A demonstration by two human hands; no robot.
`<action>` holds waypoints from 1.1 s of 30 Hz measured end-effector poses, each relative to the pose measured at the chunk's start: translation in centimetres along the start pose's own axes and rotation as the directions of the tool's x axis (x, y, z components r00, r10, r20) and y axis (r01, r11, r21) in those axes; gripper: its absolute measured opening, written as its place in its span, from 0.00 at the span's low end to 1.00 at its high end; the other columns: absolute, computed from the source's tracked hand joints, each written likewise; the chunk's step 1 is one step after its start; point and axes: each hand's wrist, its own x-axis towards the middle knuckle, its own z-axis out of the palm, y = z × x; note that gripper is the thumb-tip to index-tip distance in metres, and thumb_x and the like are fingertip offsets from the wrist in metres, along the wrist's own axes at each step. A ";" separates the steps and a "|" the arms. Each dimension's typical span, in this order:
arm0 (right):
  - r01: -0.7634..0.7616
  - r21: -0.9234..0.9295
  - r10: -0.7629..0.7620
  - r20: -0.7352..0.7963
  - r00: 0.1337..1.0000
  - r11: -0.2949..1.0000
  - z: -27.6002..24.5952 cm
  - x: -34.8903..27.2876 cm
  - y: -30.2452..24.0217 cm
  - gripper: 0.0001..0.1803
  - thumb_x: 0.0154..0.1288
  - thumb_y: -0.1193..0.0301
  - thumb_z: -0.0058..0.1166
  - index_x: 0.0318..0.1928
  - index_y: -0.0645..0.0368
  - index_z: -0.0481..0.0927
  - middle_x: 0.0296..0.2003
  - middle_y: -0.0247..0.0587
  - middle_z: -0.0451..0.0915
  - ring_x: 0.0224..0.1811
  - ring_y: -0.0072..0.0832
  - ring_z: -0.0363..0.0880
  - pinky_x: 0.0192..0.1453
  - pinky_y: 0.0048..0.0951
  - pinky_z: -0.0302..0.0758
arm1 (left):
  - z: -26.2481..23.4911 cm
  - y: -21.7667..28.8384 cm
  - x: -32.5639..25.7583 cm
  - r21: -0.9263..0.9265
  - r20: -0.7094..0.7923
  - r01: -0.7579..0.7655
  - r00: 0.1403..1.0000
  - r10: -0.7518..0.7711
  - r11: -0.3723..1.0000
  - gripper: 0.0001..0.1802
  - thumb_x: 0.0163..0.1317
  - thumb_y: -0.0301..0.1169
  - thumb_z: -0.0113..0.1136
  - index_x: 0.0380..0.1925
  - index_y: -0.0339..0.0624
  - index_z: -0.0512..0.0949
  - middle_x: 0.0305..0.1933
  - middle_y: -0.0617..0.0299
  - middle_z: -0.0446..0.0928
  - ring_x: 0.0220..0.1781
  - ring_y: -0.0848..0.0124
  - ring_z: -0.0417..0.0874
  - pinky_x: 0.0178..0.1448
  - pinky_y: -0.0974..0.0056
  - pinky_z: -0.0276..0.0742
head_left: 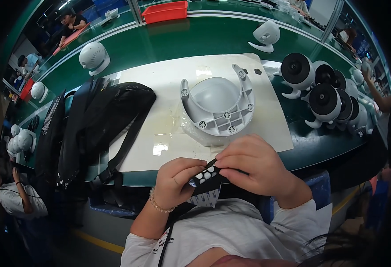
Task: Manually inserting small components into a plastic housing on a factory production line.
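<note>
Close to my chest, a small black sheet with white round spots (206,175) is held up between both hands. My left hand (174,180) grips its left side, fingers closed. At its upper right edge, my right hand (254,165) pinches with thumb and fingertips; whether a small piece is between them is hidden. Below them hangs a pale printed backing sheet (205,199). Beyond my hands a white plastic housing (220,116) rests on bubble wrap, its ribbed underside with round sockets showing and two curved arms pointing away from me.
A pale board (160,133) covers the green bench, with small dark flower-shaped pieces (258,71) at its far right. Black bags (115,111) lie left. Several white round fans (324,99) crowd the right. Single white units (94,58) and a red tray (165,12) stand farther back. Other people sit nearby.
</note>
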 end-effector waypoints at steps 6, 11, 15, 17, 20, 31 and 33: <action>-0.027 -0.019 0.027 -0.013 1.000 0.999 0.5 -0.3 0.1 0.09 0.52 0.73 0.58 0.36 0.58 0.78 0.36 0.37 0.77 0.39 0.33 0.75 0.44 0.32 0.70 | 0.2 0.2 0.0 0.062 0.032 0.018 0.999 -0.020 0.998 0.24 0.30 0.13 0.59 0.35 0.36 0.73 0.38 0.54 0.79 0.37 0.60 0.81 0.39 0.65 0.77; -0.044 0.111 0.037 0.065 0.997 0.993 0.0 -0.5 1.1 0.09 0.53 0.72 0.59 0.36 0.59 0.77 0.35 0.39 0.76 0.38 0.36 0.74 0.45 0.33 0.70 | 0.6 0.1 0.1 0.044 0.012 0.013 1.000 -0.014 0.999 0.23 0.28 0.15 0.56 0.33 0.36 0.76 0.38 0.58 0.79 0.34 0.62 0.80 0.35 0.65 0.76; -0.079 0.096 0.077 0.019 0.997 0.992 0.7 -0.7 0.9 0.09 0.51 0.75 0.59 0.35 0.60 0.77 0.34 0.41 0.76 0.37 0.37 0.74 0.44 0.33 0.71 | 0.8 -0.1 0.0 0.050 -0.005 0.008 1.000 -0.008 0.999 0.23 0.28 0.17 0.58 0.34 0.36 0.76 0.38 0.58 0.79 0.33 0.62 0.80 0.35 0.64 0.76; -0.021 0.019 0.023 -0.125 0.992 1.000 1.5 -1.1 1.1 0.10 0.48 0.77 0.61 0.34 0.61 0.77 0.34 0.42 0.76 0.36 0.38 0.75 0.43 0.34 0.71 | 0.9 -0.1 0.0 0.045 -0.024 0.059 0.998 -0.058 0.997 0.20 0.33 0.17 0.61 0.33 0.35 0.76 0.35 0.57 0.79 0.31 0.62 0.79 0.33 0.65 0.75; 0.061 -0.095 -0.087 -0.298 0.951 0.994 2.8 -1.6 1.6 0.11 0.44 0.79 0.63 0.30 0.61 0.76 0.34 0.40 0.77 0.37 0.36 0.78 0.40 0.33 0.72 | 1.1 0.4 -0.4 -0.005 -0.020 0.280 0.960 -0.280 0.960 0.16 0.40 0.19 0.64 0.33 0.35 0.75 0.29 0.56 0.77 0.28 0.61 0.78 0.31 0.66 0.73; 0.135 -0.166 -0.180 -0.297 0.938 0.977 3.3 -1.4 1.6 0.18 0.45 0.81 0.63 0.36 0.56 0.72 0.36 0.39 0.79 0.41 0.36 0.79 0.41 0.34 0.71 | 1.3 0.6 -0.5 -0.155 -0.043 0.355 0.930 -0.365 0.922 0.10 0.47 0.24 0.65 0.31 0.38 0.76 0.23 0.56 0.75 0.23 0.62 0.76 0.28 0.66 0.71; 0.136 -0.220 -0.200 -0.304 0.931 0.966 3.8 -1.6 1.8 0.19 0.45 0.82 0.63 0.36 0.55 0.69 0.34 0.39 0.79 0.40 0.37 0.80 0.40 0.36 0.70 | 1.5 0.7 -0.7 -0.178 -0.043 0.380 0.919 -0.393 0.908 0.10 0.47 0.25 0.65 0.32 0.39 0.77 0.22 0.56 0.75 0.22 0.62 0.76 0.28 0.66 0.71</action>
